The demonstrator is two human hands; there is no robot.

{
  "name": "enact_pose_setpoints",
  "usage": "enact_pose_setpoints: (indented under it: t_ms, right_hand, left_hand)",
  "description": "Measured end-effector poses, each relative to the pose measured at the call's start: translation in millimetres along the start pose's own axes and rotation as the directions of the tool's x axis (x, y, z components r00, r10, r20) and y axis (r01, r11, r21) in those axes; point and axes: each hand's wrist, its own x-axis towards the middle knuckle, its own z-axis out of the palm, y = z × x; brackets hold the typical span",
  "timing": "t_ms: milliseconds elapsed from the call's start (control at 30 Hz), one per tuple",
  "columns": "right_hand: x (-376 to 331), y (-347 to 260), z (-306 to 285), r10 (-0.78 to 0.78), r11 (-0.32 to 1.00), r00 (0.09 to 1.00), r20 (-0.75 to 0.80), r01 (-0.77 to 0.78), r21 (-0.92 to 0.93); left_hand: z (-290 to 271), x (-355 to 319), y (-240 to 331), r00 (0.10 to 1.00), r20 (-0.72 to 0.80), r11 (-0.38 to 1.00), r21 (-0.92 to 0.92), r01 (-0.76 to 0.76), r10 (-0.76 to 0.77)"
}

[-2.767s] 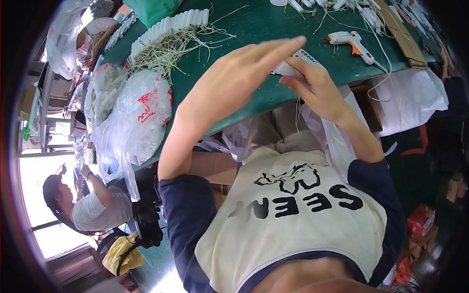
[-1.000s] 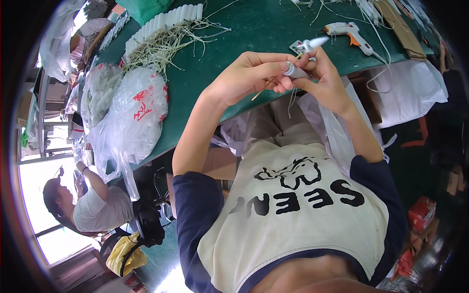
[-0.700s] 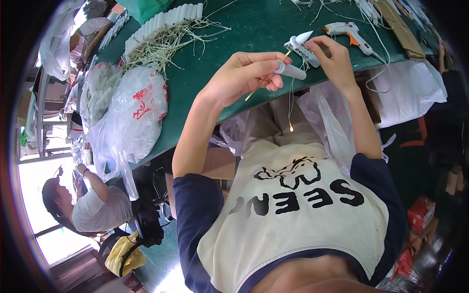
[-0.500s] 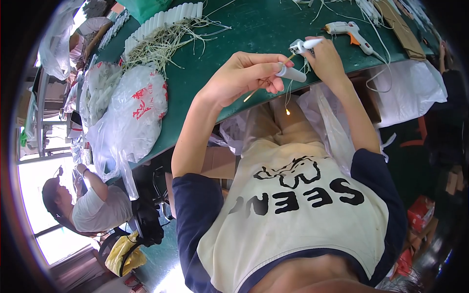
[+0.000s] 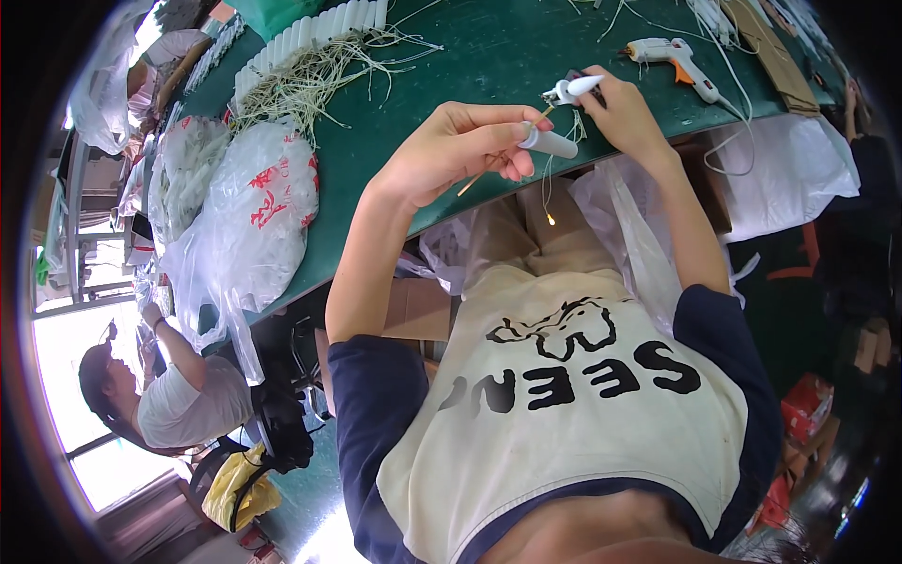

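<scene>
My left hand [image 5: 470,150] is closed, thumb and fingers pinching a short white plastic tube [image 5: 552,144]. A thin tan stick [image 5: 479,176] passes through the same fingers and slants up toward the right hand. My right hand [image 5: 618,113] is closed on a white flame-shaped piece [image 5: 584,85] with a small white and metallic fitting at its left end. That fitting is close to the stick's upper tip; whether they touch I cannot tell. Thin wires hang down by the tube, and a small lit bulb [image 5: 552,221] glows at the end of one, above my lap.
On the green table [image 5: 489,56] lie a row of white tubes [image 5: 310,38] with tangled wires, clear plastic bags [image 5: 258,216] at left, and a white glue gun [image 5: 672,66] with its cord at right. A cardboard strip [image 5: 770,56] lies beyond. Another person [image 5: 188,395] sits at lower left.
Both hands have shifted slightly left with the tube and the flame-shaped piece. The right fingers sit differently on the piece, and the hanging bulb has swung a little.
</scene>
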Motion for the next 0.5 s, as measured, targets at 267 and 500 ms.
enact_pose_setpoints:
  t_ms: [267,500]
  right_hand:
    - [-8,-14,-29,0.084,0.953,0.978,0.189,-0.134,0.271]
    - [-7,-13,-23,0.069,0.976,0.98,0.188,-0.105,0.19]
  left_hand:
    - [-5,-5,3,1.0,-0.011,1.0,0.005,-0.025,0.025]
    - [-7,-1,0,1.0,-0.013,1.0,0.03,-0.005,0.006]
